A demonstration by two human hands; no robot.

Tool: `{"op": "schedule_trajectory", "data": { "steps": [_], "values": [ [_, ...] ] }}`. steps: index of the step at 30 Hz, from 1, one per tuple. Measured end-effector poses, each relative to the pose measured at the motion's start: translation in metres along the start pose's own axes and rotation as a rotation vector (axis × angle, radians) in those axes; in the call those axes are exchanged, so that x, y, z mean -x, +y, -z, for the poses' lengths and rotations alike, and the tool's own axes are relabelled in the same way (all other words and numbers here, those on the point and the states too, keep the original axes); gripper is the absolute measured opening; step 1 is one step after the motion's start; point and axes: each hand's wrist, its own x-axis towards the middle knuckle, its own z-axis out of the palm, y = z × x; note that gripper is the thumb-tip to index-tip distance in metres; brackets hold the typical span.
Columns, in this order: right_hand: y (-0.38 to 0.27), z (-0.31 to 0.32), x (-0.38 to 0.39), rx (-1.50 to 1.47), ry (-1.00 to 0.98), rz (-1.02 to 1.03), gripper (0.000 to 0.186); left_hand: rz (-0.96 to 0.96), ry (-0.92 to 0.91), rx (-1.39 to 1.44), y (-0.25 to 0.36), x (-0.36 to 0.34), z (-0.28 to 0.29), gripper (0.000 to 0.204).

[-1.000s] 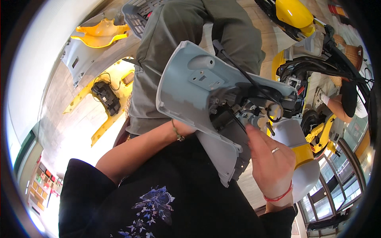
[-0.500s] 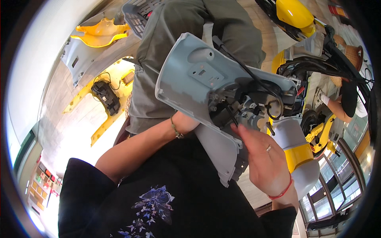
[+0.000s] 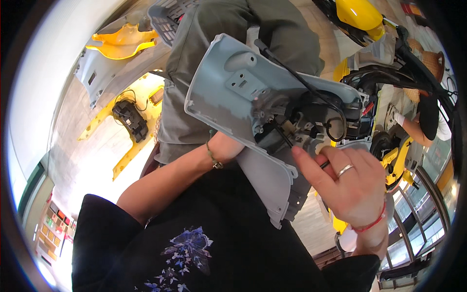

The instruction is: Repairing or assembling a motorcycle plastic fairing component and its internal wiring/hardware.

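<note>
Across my lap lies a grey plastic scooter body panel (image 3: 214,92), hollow side up, with dark mechanical parts (image 3: 296,129) inside. My left hand (image 3: 226,147) reaches under its near edge; its fingers are hidden behind the panel. In my right hand (image 3: 343,175), thumb and bent fingers close on a thin dark rod (image 3: 283,135) that slants down into the panel's hollow. Its kind is unclear, since the fingers cover part of it. A black cable (image 3: 296,75) with a thick end runs along the panel's far side and loops down at the right.
Left on the floor are a yellow curved cover (image 3: 124,41), a grey panel (image 3: 99,73) and a yellow frame piece (image 3: 95,124) with a black unit (image 3: 130,119). Yellow scooter parts (image 3: 360,17) and black cables (image 3: 389,78) stand at right, near another person's arm (image 3: 416,131).
My right hand has moved right and turned, exposing more bent fingers around the rod. The grey panel has shifted slightly left and up. My left hand stays under it.
</note>
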Motion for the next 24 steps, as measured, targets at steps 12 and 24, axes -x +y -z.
{"op": "schedule_trajectory", "data": {
  "steps": [12, 24],
  "values": [
    [-0.013, -0.021, -0.001, -0.529, 0.218, -0.210, 0.040, -0.028, 0.026, 0.038, 0.001, 0.003, -0.002, 0.041],
    [-0.047, -0.031, 0.004, -1.573, 0.493, -0.812, 0.058, 0.006, -0.013, 0.040, 0.004, 0.013, -0.003, 0.042]
  ]
}}
